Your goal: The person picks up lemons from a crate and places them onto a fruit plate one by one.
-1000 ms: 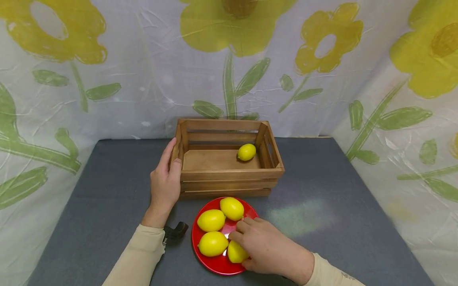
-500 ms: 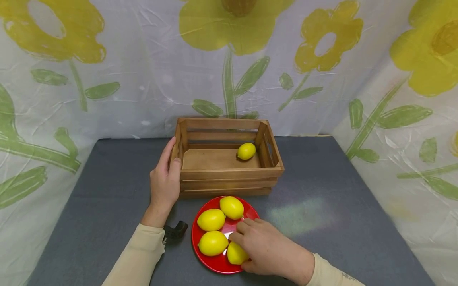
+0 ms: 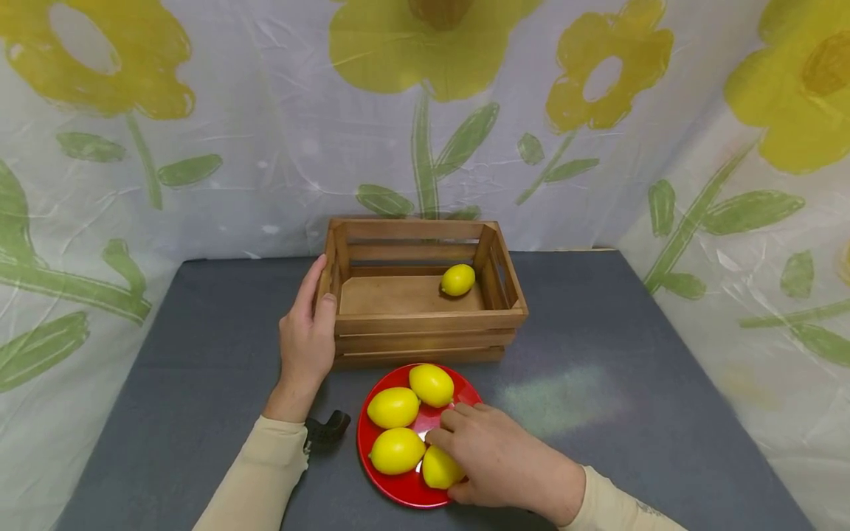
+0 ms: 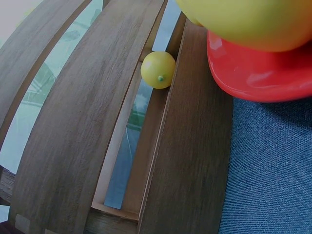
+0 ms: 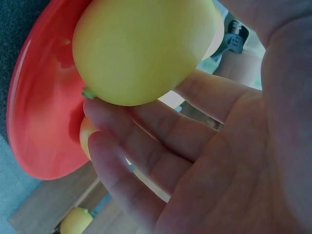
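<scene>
My left hand (image 3: 307, 335) grips the left end of a slatted wooden crate (image 3: 425, 324), its thumb at the front corner and its fingers along the outer side. One lemon (image 3: 458, 280) lies inside the crate toward the right. Just in front stands a red plate (image 3: 392, 490) bearing several lemons. At the plate's right side my right hand (image 3: 494, 459) curls its fingers round a lemon (image 3: 440, 470), partly hidden under the hand. The right wrist view shows this held lemon (image 5: 141, 48) against the fingers, close over the plate.
Three other lemons rest on the plate: one at the back (image 3: 432, 385), one at the left (image 3: 393, 408) and one at the front left (image 3: 397, 450). A dark wrist-camera mount (image 3: 328, 428) sticks out from the left sleeve. A flower-printed sheet (image 3: 265, 147) hangs behind the grey table (image 3: 199, 369).
</scene>
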The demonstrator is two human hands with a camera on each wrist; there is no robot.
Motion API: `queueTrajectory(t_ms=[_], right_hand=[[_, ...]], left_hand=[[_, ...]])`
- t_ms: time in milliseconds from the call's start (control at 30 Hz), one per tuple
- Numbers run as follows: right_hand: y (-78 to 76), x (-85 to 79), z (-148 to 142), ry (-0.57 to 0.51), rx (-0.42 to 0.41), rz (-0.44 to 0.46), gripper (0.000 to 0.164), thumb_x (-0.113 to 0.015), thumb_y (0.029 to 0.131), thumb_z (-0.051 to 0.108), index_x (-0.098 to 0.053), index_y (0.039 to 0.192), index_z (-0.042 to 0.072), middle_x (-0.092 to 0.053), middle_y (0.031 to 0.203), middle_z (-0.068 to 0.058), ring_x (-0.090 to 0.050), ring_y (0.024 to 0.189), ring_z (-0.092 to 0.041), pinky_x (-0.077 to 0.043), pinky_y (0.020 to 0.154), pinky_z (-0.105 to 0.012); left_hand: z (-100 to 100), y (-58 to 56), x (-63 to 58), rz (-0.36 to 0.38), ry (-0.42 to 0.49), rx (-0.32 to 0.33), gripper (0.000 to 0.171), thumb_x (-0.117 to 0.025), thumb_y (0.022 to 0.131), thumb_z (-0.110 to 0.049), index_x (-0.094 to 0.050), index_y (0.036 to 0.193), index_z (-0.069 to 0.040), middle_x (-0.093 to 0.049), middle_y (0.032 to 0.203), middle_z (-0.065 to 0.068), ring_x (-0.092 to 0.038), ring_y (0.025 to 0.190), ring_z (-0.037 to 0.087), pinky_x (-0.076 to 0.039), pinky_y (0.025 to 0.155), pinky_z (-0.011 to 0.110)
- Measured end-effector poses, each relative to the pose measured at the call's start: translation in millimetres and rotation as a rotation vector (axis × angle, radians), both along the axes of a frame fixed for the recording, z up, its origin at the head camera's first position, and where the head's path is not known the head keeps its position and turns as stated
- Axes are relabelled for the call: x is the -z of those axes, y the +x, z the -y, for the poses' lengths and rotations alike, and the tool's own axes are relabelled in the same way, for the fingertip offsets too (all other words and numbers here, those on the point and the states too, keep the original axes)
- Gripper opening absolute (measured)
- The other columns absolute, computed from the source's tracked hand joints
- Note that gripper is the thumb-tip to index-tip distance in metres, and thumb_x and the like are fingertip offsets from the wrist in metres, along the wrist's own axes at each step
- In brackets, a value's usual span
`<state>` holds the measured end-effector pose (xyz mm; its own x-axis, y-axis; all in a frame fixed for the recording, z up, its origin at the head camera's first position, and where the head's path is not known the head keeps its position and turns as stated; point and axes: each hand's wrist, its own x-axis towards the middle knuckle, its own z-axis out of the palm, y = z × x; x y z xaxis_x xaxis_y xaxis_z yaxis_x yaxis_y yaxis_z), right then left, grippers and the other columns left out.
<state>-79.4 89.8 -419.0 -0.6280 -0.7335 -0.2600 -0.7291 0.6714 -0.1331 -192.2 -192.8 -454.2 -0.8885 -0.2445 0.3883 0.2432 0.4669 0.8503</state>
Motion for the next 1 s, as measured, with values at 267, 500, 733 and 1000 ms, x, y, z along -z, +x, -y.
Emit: queueTrajectory(t_ms=[267,500,733,1000], right_hand=[[-1.1,-3.8,-1,-0.005,0.013,0.000,0.065,-0.085,0.086,0.061,-0.070,0.138,0.024,-0.068,0.117,0.007,-0.065,0.114,-0.016,-0.058,0.103,-0.041],[-3.8,-11.9,-4,-0.040,0.040,0.005,0.064,-0.083,0.088,0.061,-0.072,0.137,0.023,-0.068,0.118,0.008,-0.060,0.104,-0.012,-0.057,0.097,-0.037],[-12.5,-26.0,-6,-0.062,0.054,-0.015,0.063,-0.082,0.089,0.058,-0.072,0.139,0.021,-0.070,0.122,0.006,-0.062,0.108,-0.014,-0.056,0.100,-0.039],[-23.6,-33.6,-8,-0.057,0.031,-0.081,0.059,-0.083,0.089,0.055,-0.074,0.135,0.019,-0.071,0.114,0.006,-0.058,0.094,-0.011,-0.055,0.083,-0.029]], left_hand=[[0,1.3,0.7,0.014,0.006,-0.002,0.057,-0.044,0.110,-0.028,-0.043,0.163,-0.049,-0.039,0.057,0.005,-0.027,0.040,0.024,-0.022,0.038,0.033],[-1,1.1,-0.9,0.006,0.000,-0.003,0.056,-0.044,0.110,-0.028,-0.044,0.163,-0.047,-0.039,0.057,0.004,-0.028,0.040,0.023,-0.023,0.039,0.033],[-1,2.1,-2.5,-0.011,0.007,-0.001,0.056,-0.045,0.110,-0.027,-0.045,0.162,-0.048,-0.039,0.057,0.003,-0.028,0.040,0.019,-0.023,0.039,0.032],[-2,2.4,-3.1,-0.001,0.003,-0.005,0.056,-0.046,0.110,-0.027,-0.045,0.163,-0.047,-0.039,0.057,0.002,-0.027,0.040,0.018,-0.023,0.040,0.032]])
